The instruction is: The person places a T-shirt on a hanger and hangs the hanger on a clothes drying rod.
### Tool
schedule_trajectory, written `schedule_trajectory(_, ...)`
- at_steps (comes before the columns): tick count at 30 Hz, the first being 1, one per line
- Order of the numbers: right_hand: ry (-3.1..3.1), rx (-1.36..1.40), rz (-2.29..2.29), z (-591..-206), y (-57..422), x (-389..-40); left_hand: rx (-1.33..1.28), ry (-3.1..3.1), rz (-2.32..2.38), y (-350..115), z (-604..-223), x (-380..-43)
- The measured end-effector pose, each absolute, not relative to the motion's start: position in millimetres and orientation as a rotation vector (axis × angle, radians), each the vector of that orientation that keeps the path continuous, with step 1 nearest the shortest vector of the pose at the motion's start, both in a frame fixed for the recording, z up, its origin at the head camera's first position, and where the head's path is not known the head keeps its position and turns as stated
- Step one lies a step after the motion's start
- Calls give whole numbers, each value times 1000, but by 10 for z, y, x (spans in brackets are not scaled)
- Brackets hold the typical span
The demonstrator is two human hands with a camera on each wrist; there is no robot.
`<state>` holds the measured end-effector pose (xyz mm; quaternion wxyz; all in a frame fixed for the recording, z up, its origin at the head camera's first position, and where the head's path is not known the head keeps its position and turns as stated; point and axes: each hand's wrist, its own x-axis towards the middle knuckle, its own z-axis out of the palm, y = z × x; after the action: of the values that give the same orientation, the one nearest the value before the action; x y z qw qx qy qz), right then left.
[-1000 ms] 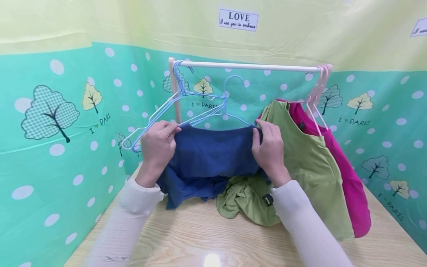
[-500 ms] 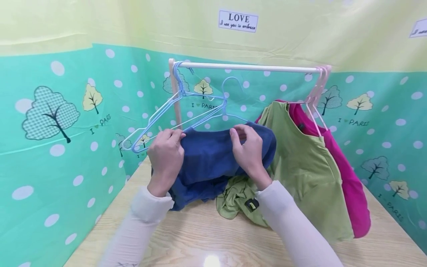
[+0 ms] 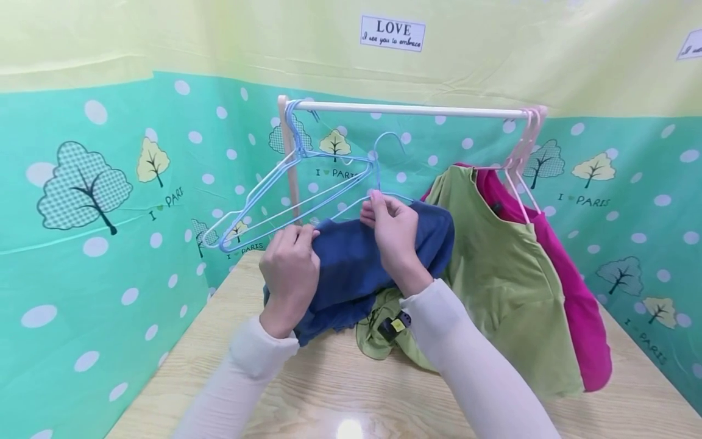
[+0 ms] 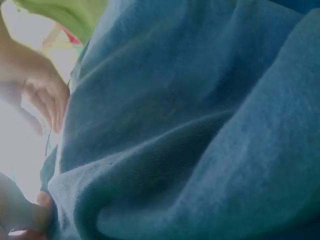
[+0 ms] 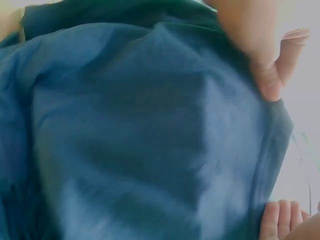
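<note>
A dark blue top [image 3: 351,262] hangs bunched over a light blue wire hanger [image 3: 378,167], whose hook rises out of the neckline. My left hand [image 3: 290,268] grips the top's left shoulder edge with curled fingers. At the base of the hook, my right hand [image 3: 397,231] pinches the hanger between thumb and fingertips, in front of the cloth. Blue cloth [image 4: 165,100] fills most of the left wrist view, and the same top [image 5: 140,130] fills the right wrist view. Most of the hanger's lower part is hidden in the top.
Behind stands a rack with a white rail [image 3: 406,110]. Bare blue and white hangers [image 3: 298,155] hang at its left end. A green garment [image 3: 493,274] and a magenta one [image 3: 581,317] hang at the right. Crumpled green cloth [image 3: 378,311] lies on the wooden table [image 3: 329,390].
My right hand has left the top's right shoulder and moved left to the hanger's neck. The left hand has shifted right and slightly down, still gripping the top.
</note>
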<state>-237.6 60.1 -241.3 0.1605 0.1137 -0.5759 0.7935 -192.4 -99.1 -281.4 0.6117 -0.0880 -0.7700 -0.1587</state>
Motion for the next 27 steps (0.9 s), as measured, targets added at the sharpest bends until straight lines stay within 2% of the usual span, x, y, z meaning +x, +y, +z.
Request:
schedule_trajectory(8, -1418, 126, 2695, -2297, 565, -2363, -198, -1787, -330, -911, -2899, -1860)
schedule_trajectory(20, -1406, 137, 2767, -2235, 521, -2366, -241, -2048, -631, -921, -2779, -1671)
schedule_trajectory(27, -1425, 234, 2698, -2149, 564, -2338, -432, -2096, -985, -983, -2677, -1625)
